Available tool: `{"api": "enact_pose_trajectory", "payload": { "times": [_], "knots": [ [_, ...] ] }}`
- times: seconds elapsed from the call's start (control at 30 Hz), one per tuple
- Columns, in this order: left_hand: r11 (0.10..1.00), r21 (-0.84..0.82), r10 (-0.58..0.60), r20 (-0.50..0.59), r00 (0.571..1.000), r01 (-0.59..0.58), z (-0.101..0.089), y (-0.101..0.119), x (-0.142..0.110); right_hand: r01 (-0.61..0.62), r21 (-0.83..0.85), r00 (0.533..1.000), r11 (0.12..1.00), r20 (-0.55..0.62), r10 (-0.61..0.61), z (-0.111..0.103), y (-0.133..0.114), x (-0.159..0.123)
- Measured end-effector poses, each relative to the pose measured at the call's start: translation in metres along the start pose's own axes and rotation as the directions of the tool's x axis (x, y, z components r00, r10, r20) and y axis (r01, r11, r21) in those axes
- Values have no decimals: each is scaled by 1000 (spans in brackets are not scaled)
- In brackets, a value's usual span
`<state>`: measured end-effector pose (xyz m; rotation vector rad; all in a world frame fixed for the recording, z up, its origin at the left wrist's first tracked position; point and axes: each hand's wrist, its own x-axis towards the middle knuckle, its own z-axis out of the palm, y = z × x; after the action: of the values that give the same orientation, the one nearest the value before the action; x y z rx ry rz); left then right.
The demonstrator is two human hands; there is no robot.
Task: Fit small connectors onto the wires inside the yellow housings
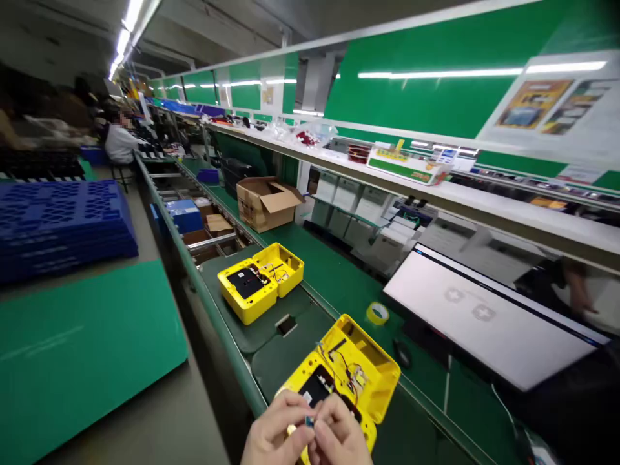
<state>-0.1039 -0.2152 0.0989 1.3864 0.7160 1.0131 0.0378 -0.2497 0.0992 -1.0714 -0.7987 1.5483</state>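
A small blue part point(309, 421) is held between the person's two hands, just over an open yellow plastic case point(375, 368). The left hand point(276, 431) and the right hand point(340, 439) are curled in and close together, and both seem to pinch the part. It is so small that only the very tips of the fingers can hold it well, and working close to the case keeps it steady. The fingers partly hide it, so its shape is hard to see.

The case lies open on a green conveyor belt point(334, 274). Thin red and yellow wires point(345, 369) loop across the inside, near a flat black panel point(314, 387).

Farther up the belt sits a second yellow case point(247, 290), also open, on a dark green mat point(271, 323). A roll of yellow tape point(377, 314) lies just beside the belt's middle. Beyond are a cardboard box point(268, 203) and a seated co-worker point(119, 143). A stack of blue trays point(62, 229) rests on the left.
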Motion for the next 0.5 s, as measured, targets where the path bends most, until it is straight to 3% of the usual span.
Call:
{"api": "enact_pose_trajectory", "payload": {
  "times": [0.1, 0.2, 0.33, 0.4, 0.5],
  "knots": [
    [1000, 15, 12, -91, 996, -11, -40, 12, 9, 28, -112, 996, 993, 89, -18, 14, -2, 37],
    [993, 47, -98, -189, 977, 109, -67, 17, 19, 63, -289, 998, 955, 44, -53, 6, -5, 72],
    [968, 21, -225, -354, 908, 249, -104, 12, 31, 117, -497, 990, 860, -11, -141, -1, -19, 135],
    [965, 7, -234, -424, 875, 261, -125, 7, 38, 134, -523, 988, 842, 5, -154, 2, -23, 175],
    [957, 12, -252, -466, 848, 291, -157, -3, 56, 115, -456, 992, 883, 5, -126, 12, -19, 243]
  ]
}}
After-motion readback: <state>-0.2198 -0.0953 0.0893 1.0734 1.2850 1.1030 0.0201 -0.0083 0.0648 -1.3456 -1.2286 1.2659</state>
